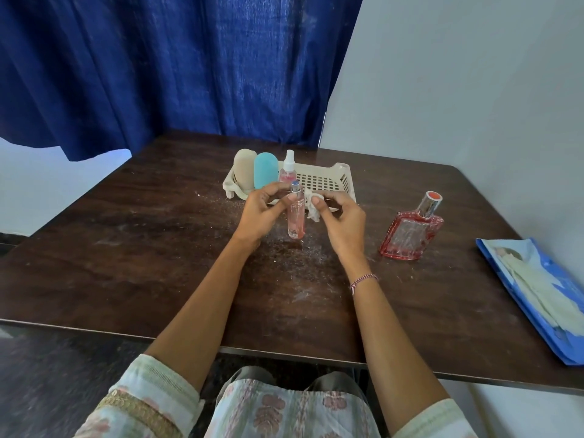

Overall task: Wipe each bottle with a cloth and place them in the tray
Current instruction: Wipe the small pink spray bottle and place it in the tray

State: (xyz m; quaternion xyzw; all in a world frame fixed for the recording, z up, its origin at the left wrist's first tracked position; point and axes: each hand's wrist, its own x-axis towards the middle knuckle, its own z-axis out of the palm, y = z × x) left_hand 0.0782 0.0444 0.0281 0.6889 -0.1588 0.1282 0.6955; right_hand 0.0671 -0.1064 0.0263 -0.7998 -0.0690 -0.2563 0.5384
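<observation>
Sleeves (151, 396), left grip (265, 210) round pink bottle (296, 220), right grip (341, 216) round cloth (313, 210), tray (343, 178) behind.

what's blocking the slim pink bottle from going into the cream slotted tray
Nothing visible. The slim pink bottle in the left hand is just before the cream slotted tray, whose right part is bare.

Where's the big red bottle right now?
In the head view, the red bottle stands on the table at the right, between the right hand and the blue packet, outside the tray.
</observation>
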